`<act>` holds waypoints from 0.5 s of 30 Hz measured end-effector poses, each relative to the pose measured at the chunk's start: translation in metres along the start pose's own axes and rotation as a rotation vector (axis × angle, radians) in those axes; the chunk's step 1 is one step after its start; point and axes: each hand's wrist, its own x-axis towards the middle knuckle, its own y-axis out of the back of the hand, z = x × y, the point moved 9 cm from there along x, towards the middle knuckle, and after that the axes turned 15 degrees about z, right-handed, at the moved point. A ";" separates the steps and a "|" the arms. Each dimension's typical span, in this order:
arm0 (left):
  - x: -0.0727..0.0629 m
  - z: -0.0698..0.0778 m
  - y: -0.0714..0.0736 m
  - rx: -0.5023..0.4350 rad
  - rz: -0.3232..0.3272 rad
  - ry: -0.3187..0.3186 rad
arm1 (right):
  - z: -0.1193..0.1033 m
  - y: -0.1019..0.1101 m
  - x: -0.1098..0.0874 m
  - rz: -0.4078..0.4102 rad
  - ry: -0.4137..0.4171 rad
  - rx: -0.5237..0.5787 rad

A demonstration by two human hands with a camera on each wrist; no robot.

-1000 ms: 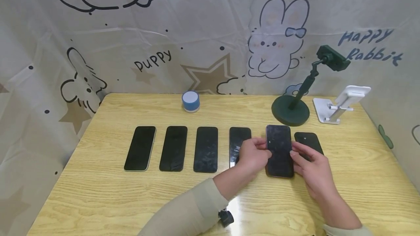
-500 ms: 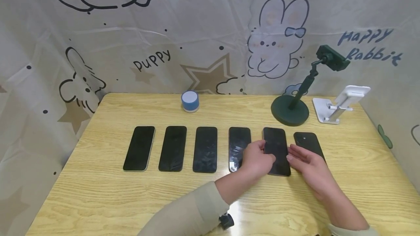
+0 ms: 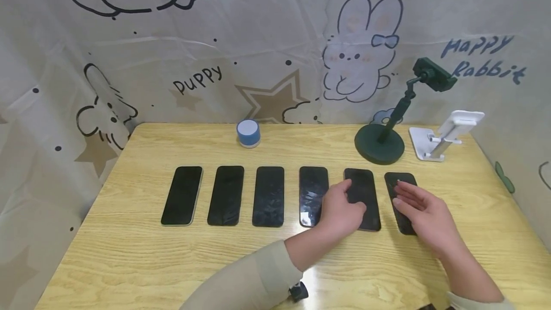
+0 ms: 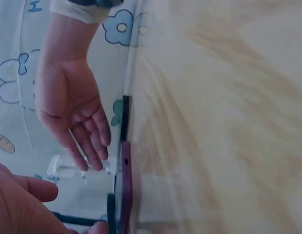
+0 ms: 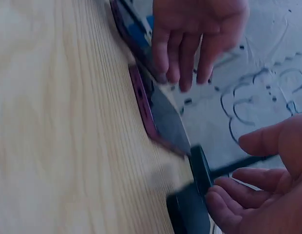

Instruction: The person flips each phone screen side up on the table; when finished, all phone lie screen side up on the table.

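Several phones lie in a row on the wooden table in the head view. My left hand (image 3: 342, 212) is over the fifth phone (image 3: 363, 188) from the left, thumb and fingers spread apart, gripping nothing. That phone lies flat, screen up; its purplish edge (image 5: 143, 105) shows in the right wrist view. My right hand (image 3: 432, 219) is above the rightmost phone (image 3: 391, 183), fingers loosely bent and holding nothing. Whether its fingertips touch that phone I cannot tell. Part of this dark phone is hidden under the hand.
Left of my hands lie further phones, such as the leftmost phone (image 3: 182, 195). Behind them stand a blue-and-white round object (image 3: 248, 134), a dark green phone stand (image 3: 380, 145) and a white folding stand (image 3: 447, 135). A patterned cloth (image 3: 258, 51) hangs behind the table.
The fifth phone, held between both hands a second ago, now lies flat in the row. My right hand has left it and moved right above the last phone. My left hand has loosened.
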 end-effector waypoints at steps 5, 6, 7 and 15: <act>-0.009 0.008 -0.029 -0.117 -0.114 0.080 | 0.024 0.031 0.012 0.091 -0.028 -0.148; -0.010 0.009 -0.036 -0.113 -0.137 0.091 | 0.028 0.034 0.014 0.096 -0.035 -0.148; -0.011 0.009 -0.043 -0.102 -0.157 0.101 | 0.033 0.036 0.015 0.096 -0.044 -0.151; -0.022 0.009 -0.088 0.004 -0.274 0.076 | 0.052 0.046 0.013 0.102 -0.060 -0.080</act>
